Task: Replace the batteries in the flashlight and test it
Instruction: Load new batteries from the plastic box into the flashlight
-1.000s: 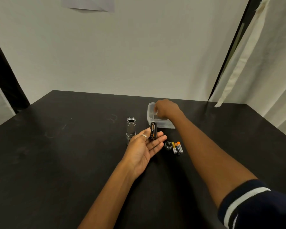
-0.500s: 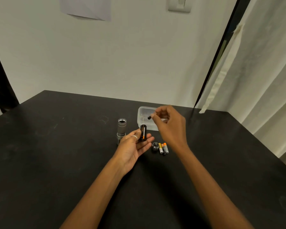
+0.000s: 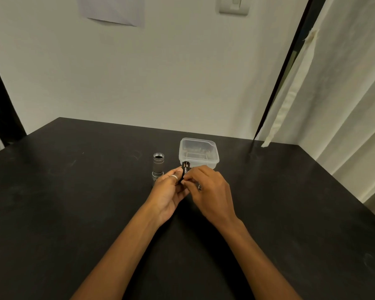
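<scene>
My left hand (image 3: 168, 191) holds a black battery holder (image 3: 185, 168) upright between its fingers, just in front of the clear plastic container (image 3: 198, 153). My right hand (image 3: 206, 191) has its fingertips pinched against the holder's right side, with a dark battery pressed in there; the battery is mostly hidden. The silver flashlight body (image 3: 158, 164) stands open end up on the black table (image 3: 74, 202), just left of my left hand. The loose batteries and end cap seen earlier are hidden under my right hand.
The clear container appears empty and sits behind my hands. A white wall with a paper sheet (image 3: 113, 9) and a light switch (image 3: 233, 5) rises behind the table. A curtain (image 3: 333, 105) hangs at the right.
My right hand came back from the container with a battery and now meets the holder in my left hand. The view has shifted so the objects sit further left.
</scene>
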Available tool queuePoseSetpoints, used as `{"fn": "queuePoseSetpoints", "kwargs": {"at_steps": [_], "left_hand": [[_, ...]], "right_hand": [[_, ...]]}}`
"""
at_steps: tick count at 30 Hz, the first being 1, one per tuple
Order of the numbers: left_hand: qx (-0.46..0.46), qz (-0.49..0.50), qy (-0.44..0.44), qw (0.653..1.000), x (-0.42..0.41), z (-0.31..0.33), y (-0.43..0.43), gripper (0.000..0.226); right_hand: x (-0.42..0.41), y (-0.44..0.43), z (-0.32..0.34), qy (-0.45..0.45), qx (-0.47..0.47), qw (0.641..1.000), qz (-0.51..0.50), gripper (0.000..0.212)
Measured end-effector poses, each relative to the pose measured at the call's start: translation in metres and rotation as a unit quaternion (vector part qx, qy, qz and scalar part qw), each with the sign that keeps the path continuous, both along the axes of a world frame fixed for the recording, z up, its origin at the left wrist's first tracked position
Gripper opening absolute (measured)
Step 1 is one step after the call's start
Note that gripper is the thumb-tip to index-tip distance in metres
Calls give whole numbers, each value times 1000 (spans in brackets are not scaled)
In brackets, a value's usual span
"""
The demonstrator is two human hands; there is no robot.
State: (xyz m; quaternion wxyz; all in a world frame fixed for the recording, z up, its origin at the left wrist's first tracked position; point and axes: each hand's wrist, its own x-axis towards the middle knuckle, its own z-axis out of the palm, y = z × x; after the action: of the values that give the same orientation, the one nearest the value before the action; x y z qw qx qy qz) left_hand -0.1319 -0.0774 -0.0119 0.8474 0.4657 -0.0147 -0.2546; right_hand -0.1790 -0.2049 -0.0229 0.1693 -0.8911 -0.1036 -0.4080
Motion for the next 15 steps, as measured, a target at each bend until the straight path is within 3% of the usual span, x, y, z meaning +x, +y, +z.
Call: {"fn": "queuePoseSetpoints", "kwargs": {"at_steps": [4,8,13,15], "left_hand": [[-11,-6,-6,1000,1,0,0,24],[-22,-11,-14,1000,-1,1,1,22],[-36,-22,-18,999,-5,5,4,22],[-42,-29,-24,998,-7,6,4,22]], "right_hand": [[1,0,-3,1,19,1000,4,4],[1,1,2,37,104,994,22,10],[0,0,17,153,320,935,13,61],[-1,-2,19,189,380,905,24,70]]}}
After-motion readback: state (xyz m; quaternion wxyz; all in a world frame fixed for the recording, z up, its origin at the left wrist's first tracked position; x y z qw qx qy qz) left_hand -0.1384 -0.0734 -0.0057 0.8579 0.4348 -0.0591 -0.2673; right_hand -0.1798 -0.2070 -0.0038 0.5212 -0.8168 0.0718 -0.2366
